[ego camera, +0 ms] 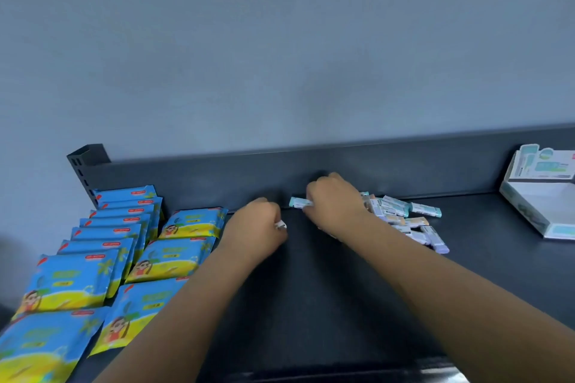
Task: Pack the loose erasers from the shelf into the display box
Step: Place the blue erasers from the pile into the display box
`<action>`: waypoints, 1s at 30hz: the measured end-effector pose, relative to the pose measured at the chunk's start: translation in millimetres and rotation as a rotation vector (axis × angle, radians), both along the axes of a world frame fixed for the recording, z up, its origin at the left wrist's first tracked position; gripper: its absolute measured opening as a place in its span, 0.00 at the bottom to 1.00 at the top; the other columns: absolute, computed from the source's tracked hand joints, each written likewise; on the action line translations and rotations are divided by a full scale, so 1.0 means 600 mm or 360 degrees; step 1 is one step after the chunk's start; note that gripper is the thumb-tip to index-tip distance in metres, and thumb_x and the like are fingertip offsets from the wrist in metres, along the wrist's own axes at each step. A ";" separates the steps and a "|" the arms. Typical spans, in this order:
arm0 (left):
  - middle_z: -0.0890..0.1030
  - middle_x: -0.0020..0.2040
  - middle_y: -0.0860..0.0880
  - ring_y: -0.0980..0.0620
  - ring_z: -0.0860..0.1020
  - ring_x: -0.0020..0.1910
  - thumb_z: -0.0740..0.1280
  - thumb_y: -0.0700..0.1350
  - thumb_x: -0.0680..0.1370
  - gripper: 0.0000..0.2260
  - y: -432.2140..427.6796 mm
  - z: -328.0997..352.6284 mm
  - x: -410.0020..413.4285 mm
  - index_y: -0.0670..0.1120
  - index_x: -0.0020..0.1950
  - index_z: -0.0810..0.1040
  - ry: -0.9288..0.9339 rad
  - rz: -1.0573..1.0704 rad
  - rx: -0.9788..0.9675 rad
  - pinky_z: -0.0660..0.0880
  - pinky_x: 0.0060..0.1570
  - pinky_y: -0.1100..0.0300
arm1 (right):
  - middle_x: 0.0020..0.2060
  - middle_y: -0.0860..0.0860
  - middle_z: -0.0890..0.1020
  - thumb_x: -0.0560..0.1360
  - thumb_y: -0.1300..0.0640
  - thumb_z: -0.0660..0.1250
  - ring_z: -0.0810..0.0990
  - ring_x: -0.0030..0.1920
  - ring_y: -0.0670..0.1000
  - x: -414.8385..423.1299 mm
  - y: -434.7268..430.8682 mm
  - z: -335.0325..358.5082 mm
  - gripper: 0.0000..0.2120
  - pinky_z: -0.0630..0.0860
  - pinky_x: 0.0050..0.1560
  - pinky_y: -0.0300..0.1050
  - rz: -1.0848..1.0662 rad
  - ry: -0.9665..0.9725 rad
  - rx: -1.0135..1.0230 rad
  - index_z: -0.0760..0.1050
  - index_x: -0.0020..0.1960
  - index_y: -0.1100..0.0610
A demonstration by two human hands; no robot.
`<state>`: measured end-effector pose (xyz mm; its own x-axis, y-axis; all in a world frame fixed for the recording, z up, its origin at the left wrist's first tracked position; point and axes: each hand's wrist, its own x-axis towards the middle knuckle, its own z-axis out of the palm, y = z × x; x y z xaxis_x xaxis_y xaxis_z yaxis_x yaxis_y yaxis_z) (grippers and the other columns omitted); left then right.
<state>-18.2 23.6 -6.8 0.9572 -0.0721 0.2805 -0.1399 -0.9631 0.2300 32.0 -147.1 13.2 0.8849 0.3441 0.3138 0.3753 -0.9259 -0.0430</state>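
A pile of small wrapped erasers [401, 218] in teal, purple and orange lies on the dark shelf [311, 289] near its back wall. My right hand [333, 205] is at the pile's left side, closed on a teal eraser [298, 202] that sticks out to the left. My left hand [258, 227] is a fist just left of it, with a white eraser end [281, 224] showing between the fingers. The white display box [541, 208] stands open at the far right, its lid up; its visible inside is bare.
Blue and yellow packets [102, 258] are lined up in rows across the shelf's left part. A dark upright bracket [84, 165] stands at the back left. A grey wall rises behind the shelf.
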 end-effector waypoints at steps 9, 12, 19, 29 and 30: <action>0.76 0.48 0.50 0.46 0.78 0.44 0.68 0.38 0.71 0.08 -0.030 0.015 -0.009 0.47 0.47 0.82 -0.0252 -0.0243 -0.0110 0.75 0.43 0.53 | 0.44 0.48 0.79 0.77 0.48 0.68 0.73 0.51 0.52 -0.009 -0.088 0.019 0.08 0.72 0.52 0.47 0.0316 -0.0101 0.0191 0.80 0.48 0.52; 0.77 0.49 0.51 0.49 0.78 0.46 0.68 0.40 0.73 0.09 -0.052 0.024 -0.019 0.50 0.50 0.83 -0.0289 -0.0328 -0.0134 0.75 0.44 0.55 | 0.45 0.47 0.80 0.77 0.48 0.69 0.73 0.51 0.51 -0.019 -0.126 0.020 0.08 0.72 0.53 0.46 0.0350 -0.0132 0.0242 0.81 0.50 0.52; 0.78 0.47 0.54 0.54 0.78 0.46 0.71 0.41 0.72 0.10 -0.159 0.050 -0.026 0.51 0.51 0.84 -0.0250 -0.0488 -0.0285 0.77 0.47 0.52 | 0.46 0.45 0.81 0.77 0.49 0.68 0.74 0.50 0.50 -0.037 -0.270 0.028 0.07 0.73 0.53 0.47 0.0412 -0.0136 0.0245 0.81 0.51 0.50; 0.78 0.47 0.55 0.55 0.78 0.47 0.70 0.41 0.72 0.09 -0.414 0.068 -0.027 0.53 0.49 0.83 -0.0201 -0.0446 -0.0241 0.77 0.49 0.52 | 0.43 0.46 0.80 0.76 0.50 0.70 0.78 0.46 0.48 -0.044 -0.533 0.046 0.05 0.76 0.50 0.50 0.0433 -0.0057 0.0258 0.81 0.46 0.51; 0.78 0.47 0.55 0.55 0.78 0.46 0.70 0.41 0.72 0.09 -0.435 0.066 -0.028 0.53 0.48 0.83 -0.0189 -0.0427 -0.0247 0.77 0.49 0.52 | 0.43 0.46 0.79 0.76 0.50 0.70 0.78 0.45 0.48 -0.046 -0.554 0.047 0.05 0.76 0.50 0.49 0.0437 -0.0045 0.0256 0.81 0.46 0.51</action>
<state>-35.3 -237.2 32.6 0.8698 -0.2647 0.4164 -0.4183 -0.8432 0.3377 4.4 -479.3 41.7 0.7559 0.5131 0.4067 0.6135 -0.7719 -0.1664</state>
